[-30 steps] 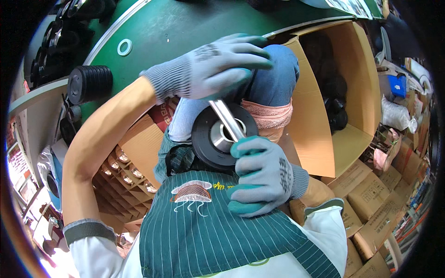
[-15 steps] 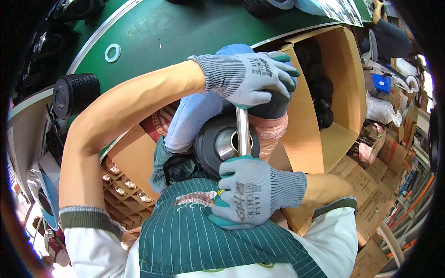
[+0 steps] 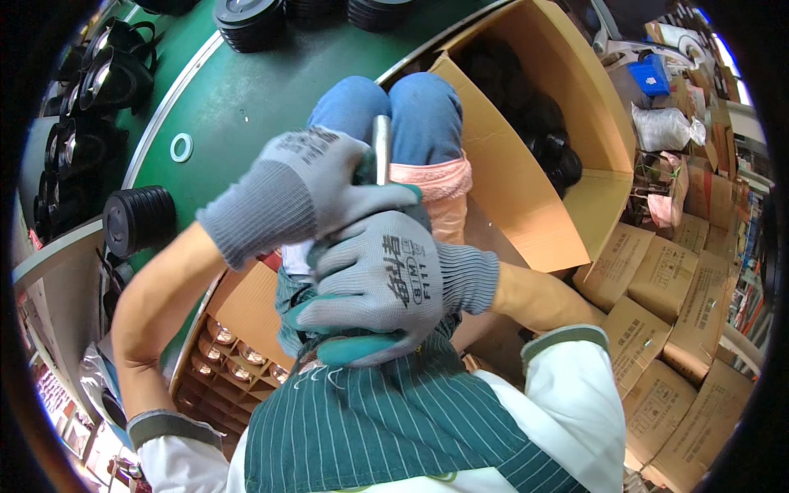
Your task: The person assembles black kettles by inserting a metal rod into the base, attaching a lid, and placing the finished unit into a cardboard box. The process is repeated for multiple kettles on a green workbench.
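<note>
Both my hands wear grey gloves with teal fingertips and are close together over my lap. My left hand [image 3: 329, 185] is closed around a shiny metal rod [image 3: 382, 146], whose end sticks up past the thumb between my knees. Just below and nearer to me, my right hand [image 3: 382, 283] is curled with its knuckles upward. What the right fingers grip is hidden beneath the glove. The black round part with the metal collar is covered by my hands. A folded pink cloth [image 3: 444, 182] lies across my right thigh.
A tall open carton [image 3: 522, 185] with black parts inside stands to the right. Left of my lap, a divided box [image 3: 234, 394] holds shiny metal pieces. On the green table are a pale ring [image 3: 182, 148] and a stack of black lids [image 3: 140, 220]. Closed cartons [image 3: 649, 287] fill the right.
My left hand has come down and left toward me, gripping the rod lower. My right hand has risen slightly, now covering the black part. The view has shifted, with more of the table's left side showing.
</note>
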`<state>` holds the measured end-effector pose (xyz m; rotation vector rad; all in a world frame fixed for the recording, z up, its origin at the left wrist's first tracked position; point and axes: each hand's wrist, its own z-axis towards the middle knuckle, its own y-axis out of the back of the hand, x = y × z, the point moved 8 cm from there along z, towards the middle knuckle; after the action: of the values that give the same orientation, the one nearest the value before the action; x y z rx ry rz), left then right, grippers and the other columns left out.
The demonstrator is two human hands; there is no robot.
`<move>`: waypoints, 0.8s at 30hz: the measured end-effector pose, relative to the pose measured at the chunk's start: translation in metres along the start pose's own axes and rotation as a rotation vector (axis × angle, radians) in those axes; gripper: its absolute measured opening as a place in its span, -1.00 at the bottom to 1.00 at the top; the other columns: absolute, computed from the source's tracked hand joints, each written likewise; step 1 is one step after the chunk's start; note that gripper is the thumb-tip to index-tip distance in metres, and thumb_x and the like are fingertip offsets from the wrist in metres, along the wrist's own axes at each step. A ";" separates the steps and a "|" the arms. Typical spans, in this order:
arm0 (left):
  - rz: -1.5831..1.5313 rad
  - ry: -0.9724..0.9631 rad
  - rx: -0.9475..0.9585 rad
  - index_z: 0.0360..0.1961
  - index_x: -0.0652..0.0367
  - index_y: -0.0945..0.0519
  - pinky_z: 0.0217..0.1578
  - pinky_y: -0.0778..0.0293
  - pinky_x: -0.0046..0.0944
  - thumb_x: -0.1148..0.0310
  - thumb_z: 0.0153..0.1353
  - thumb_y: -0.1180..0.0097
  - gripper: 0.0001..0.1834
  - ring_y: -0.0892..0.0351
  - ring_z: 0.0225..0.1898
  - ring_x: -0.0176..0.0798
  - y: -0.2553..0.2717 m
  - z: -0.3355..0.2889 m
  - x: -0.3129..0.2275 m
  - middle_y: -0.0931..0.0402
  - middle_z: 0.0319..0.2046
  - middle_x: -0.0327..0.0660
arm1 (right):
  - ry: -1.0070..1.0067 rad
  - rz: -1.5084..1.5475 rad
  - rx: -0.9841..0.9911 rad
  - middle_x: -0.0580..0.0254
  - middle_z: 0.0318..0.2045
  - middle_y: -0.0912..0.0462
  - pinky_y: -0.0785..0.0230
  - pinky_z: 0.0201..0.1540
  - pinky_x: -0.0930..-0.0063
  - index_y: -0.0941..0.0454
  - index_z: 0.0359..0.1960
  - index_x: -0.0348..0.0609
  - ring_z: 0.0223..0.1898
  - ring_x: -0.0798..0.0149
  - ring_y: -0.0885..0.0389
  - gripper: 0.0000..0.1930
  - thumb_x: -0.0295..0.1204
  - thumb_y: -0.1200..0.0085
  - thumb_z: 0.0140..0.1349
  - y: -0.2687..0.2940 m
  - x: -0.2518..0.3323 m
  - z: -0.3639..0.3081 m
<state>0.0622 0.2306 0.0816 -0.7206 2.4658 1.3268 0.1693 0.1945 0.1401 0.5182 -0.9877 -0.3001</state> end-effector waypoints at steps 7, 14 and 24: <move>-0.068 0.220 0.233 -0.14 0.39 -0.71 -0.18 -0.59 -0.01 -0.29 0.36 -0.17 -0.25 -0.75 -0.30 -0.07 0.009 -0.017 -0.020 -0.70 -0.40 0.11 | -0.301 0.126 -0.999 -0.04 0.16 -0.33 -0.18 0.26 0.10 -0.19 0.29 -0.20 0.18 -0.03 -0.32 -0.38 0.04 0.06 0.46 -0.016 -0.023 -0.140; -0.091 0.535 0.283 0.16 0.40 -0.46 -0.02 -0.60 0.02 -0.14 0.51 -0.03 -0.32 -0.72 -0.02 0.05 -0.012 -0.027 -0.033 -0.66 -0.10 0.18 | -0.591 0.200 -1.081 -0.17 0.60 0.03 0.18 0.63 0.13 0.21 0.62 -0.31 0.62 -0.09 0.04 -0.21 0.01 0.33 0.63 -0.129 -0.066 -0.162; -0.093 0.536 -0.056 0.09 0.35 -0.37 -0.07 -0.62 -0.02 -0.10 0.21 -0.43 -0.22 -0.73 -0.09 0.08 -0.027 -0.033 -0.027 -0.64 -0.15 0.17 | -0.485 0.581 -0.897 -0.21 0.61 0.04 0.17 0.63 0.13 0.14 0.62 -0.33 0.62 -0.01 0.01 -0.21 0.03 0.32 0.63 -0.044 -0.064 -0.133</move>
<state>0.1003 0.1992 0.0923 -1.3369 2.7472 1.3025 0.2488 0.2245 0.0109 -0.6841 -1.2923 -0.3125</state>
